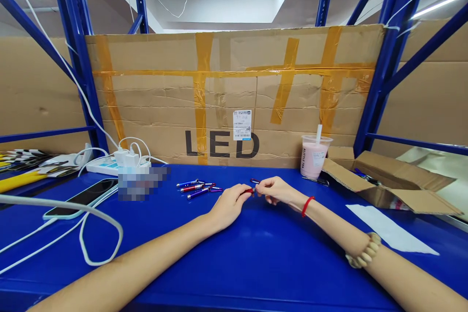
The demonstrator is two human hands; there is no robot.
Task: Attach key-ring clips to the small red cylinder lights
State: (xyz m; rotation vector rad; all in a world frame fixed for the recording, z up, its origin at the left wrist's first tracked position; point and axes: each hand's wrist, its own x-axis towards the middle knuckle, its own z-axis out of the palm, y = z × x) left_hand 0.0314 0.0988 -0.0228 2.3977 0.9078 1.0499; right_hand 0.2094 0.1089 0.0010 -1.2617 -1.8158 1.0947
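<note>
In front of me, my left hand (229, 204) is closed, its thumb and fingers pinching a small red metal flashlight (250, 190). My right hand (277, 189) pinches the silver end of that same piece, and the fingers of both hands almost meet. Much of it is hidden by the fingers. Just beyond the fingertips lies another small dark-and-red piece (255, 181), partly covered. Left of my hands is a loose group of similar slim metal flashlights with clips, among them a red one (191, 187) and a blue one (198, 193).
A pink drink cup (313, 158) with a straw stands right of centre, by an open cardboard box (389, 183). White paper (391, 228) lies nearer. At left are a phone (86, 197), a power strip (102, 165) and looping white cables. A large cardboard sheet (168, 107) closes off the back.
</note>
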